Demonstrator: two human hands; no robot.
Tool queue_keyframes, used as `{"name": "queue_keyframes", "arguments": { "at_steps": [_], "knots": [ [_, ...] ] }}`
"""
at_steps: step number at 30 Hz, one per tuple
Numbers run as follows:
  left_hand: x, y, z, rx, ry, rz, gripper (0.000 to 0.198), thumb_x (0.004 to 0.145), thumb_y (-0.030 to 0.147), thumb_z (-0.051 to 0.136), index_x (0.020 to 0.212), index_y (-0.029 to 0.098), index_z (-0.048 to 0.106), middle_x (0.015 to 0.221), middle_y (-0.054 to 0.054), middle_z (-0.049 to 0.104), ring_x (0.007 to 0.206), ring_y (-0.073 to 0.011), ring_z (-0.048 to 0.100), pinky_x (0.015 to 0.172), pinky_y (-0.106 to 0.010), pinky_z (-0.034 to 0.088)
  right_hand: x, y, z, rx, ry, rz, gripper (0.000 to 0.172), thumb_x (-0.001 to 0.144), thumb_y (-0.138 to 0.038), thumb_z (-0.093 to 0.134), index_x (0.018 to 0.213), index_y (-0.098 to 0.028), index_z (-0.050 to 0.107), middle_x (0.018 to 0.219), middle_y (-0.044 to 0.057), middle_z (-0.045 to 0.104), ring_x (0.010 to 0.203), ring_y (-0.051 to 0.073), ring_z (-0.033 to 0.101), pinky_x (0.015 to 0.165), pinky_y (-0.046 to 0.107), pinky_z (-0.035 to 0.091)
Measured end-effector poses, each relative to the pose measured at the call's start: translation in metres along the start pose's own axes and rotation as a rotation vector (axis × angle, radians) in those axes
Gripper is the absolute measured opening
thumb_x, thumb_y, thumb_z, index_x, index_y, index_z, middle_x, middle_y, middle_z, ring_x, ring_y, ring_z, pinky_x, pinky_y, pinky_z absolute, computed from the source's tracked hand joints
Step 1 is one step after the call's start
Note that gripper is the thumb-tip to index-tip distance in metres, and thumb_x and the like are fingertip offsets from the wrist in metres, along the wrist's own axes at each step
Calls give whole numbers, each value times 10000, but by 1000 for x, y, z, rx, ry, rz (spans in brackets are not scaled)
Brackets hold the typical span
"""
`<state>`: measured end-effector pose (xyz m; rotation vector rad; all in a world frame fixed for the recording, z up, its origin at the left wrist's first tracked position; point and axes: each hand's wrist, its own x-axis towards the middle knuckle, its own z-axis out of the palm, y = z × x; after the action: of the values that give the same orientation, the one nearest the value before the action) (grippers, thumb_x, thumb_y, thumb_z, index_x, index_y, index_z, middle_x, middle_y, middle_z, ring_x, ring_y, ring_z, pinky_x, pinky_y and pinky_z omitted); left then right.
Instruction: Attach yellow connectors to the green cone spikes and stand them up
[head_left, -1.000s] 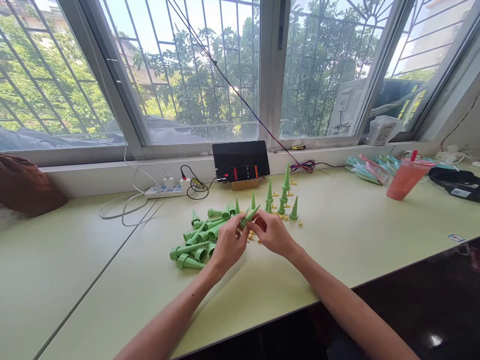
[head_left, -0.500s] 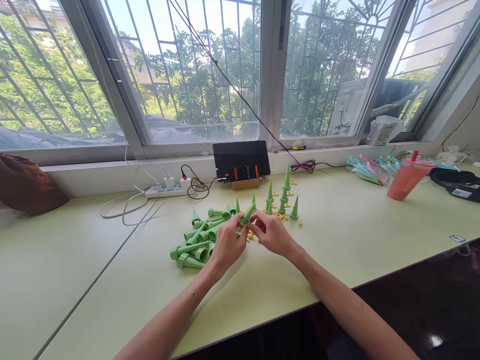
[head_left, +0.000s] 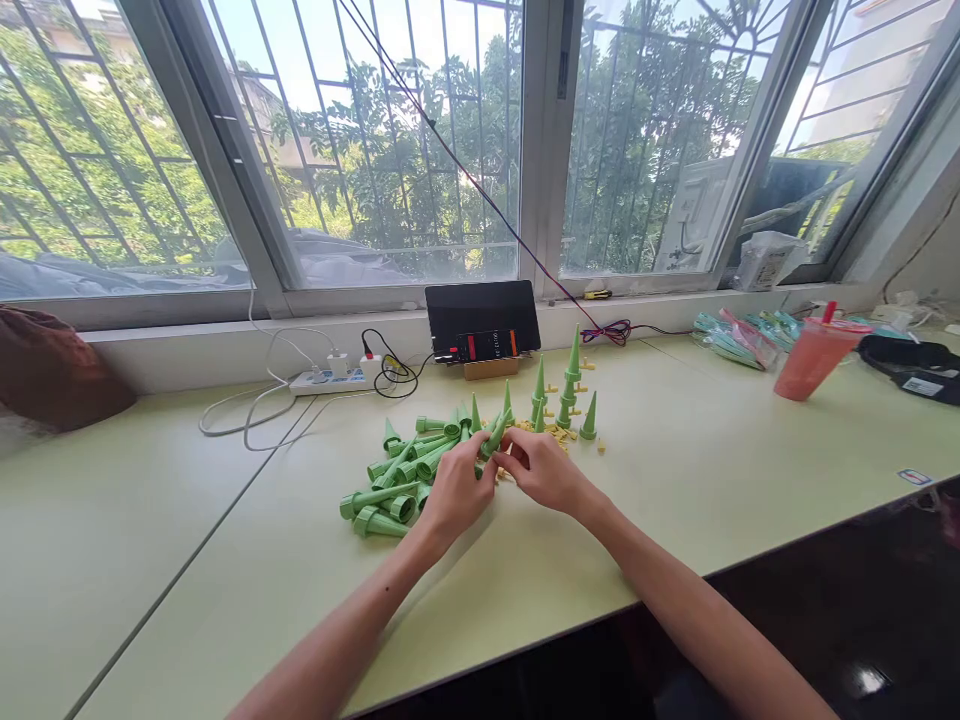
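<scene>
My left hand [head_left: 459, 487] is closed around the wide end of a green plastic watering spike [head_left: 495, 436], whose tip points up and away. Against the same end, my right hand [head_left: 546, 468] is pinched; whatever lies between its fingertips is hidden. Left of my hands lies a heap of green watering spikes [head_left: 405, 466], some with hollow ends showing. Stacked spikes [head_left: 570, 385] with small yellow valves sticking out stand upright beyond my right hand, and a single spike [head_left: 589, 418] stands beside them. Small yellow pieces [head_left: 559, 433] are scattered behind and under my hands.
Behind the spikes, a phone [head_left: 487, 346] leans on a dark tablet [head_left: 484, 305] in a cardboard stand. A power strip [head_left: 330, 382] with looping cables lies at the back left. On the right stand a red drink cup [head_left: 814, 360] and plastic-wrapped packets [head_left: 735, 338].
The held spike has tilted slightly, and my right fingertips have shifted a little against its wide end. The heap and the standing spikes stay where they were.
</scene>
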<state>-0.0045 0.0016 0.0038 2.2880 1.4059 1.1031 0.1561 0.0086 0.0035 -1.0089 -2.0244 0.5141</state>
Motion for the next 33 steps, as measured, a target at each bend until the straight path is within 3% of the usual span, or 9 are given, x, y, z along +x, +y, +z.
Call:
{"name": "queue_keyframes", "arguments": {
  "at_steps": [33],
  "knots": [
    [0,-4,2,4,-29,9,231,849,173,469,1036,220,598,923,-19,684,828,-176,619,755,-283,437,1,4,1,-25,-25,-4,151,891,-237,519,755,-196,466,628,-30,544,547,102,454,549,220,319]
  ]
}}
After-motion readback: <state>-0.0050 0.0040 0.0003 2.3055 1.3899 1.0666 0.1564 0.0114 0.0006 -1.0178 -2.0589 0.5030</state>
